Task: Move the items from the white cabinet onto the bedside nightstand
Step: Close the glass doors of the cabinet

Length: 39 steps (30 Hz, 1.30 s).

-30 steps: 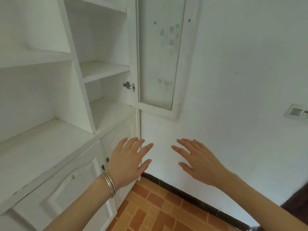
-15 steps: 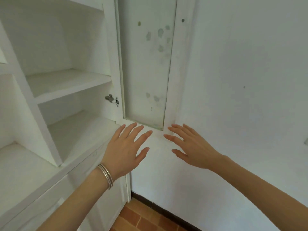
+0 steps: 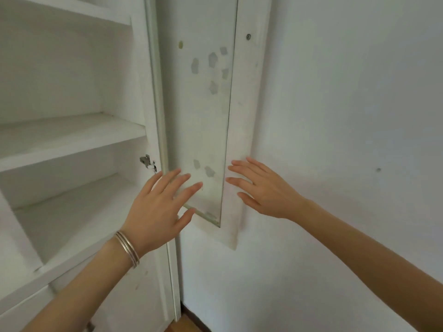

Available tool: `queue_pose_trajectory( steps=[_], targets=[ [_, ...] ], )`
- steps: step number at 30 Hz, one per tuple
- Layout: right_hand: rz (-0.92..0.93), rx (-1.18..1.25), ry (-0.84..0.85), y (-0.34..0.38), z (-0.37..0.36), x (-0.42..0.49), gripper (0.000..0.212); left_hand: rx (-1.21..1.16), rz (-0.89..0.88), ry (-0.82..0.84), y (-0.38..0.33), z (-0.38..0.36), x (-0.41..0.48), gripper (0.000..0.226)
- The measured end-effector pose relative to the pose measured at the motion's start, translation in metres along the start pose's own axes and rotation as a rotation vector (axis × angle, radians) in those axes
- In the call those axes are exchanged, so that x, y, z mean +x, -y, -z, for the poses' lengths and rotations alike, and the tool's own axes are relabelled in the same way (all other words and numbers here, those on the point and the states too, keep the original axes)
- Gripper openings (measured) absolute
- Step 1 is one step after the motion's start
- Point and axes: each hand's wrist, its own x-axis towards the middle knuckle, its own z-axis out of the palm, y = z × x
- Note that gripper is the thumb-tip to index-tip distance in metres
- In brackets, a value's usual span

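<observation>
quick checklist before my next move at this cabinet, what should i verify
1. Left hand free: ok, fingers straight, nothing held.
2. Right hand free: ok, fingers straight, nothing held.
3. Door open: ok, it is swung out towards the wall and the hinge is exposed.
4. Item to pick found: not ok, none shows on the shelves in this view.
5. Hands touching the door: cannot tell, the fingertips lie over its lower end but contact is not clear.
6. Nightstand in sight: not ok, it is outside this view.
</observation>
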Motion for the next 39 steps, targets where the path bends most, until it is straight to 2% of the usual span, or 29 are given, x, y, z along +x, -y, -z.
queue_pose_trajectory(
  steps=[10, 16, 19, 29, 39],
  targets=[
    [0.352, -0.040, -0.266, -0.064, -0.043, 0.046, 0.020, 0.118, 0.210, 0.106, 0.019, -0.005, -0.010, 0.053],
    [0.339, -0.007, -0.539, -0.053, -0.062, 0.061, 0.017, 0.177, 0.299, 0.136, 0.028, 0.000, -0.029, 0.052],
    [0.369, 0.000, -0.618, -0.046, -0.061, 0.069, 0.016, 0.183, 0.321, 0.143, 0.032, 0.004, -0.042, 0.051],
    [0.436, 0.053, -0.618, -0.013, -0.045, 0.082, 0.010, 0.201, 0.358, 0.165, 0.049, 0.016, -0.074, 0.053],
    [0.519, 0.088, -0.616, 0.090, -0.026, 0.132, 0.009, 0.239, 0.407, 0.127, 0.089, 0.039, -0.133, 0.050]
  ],
)
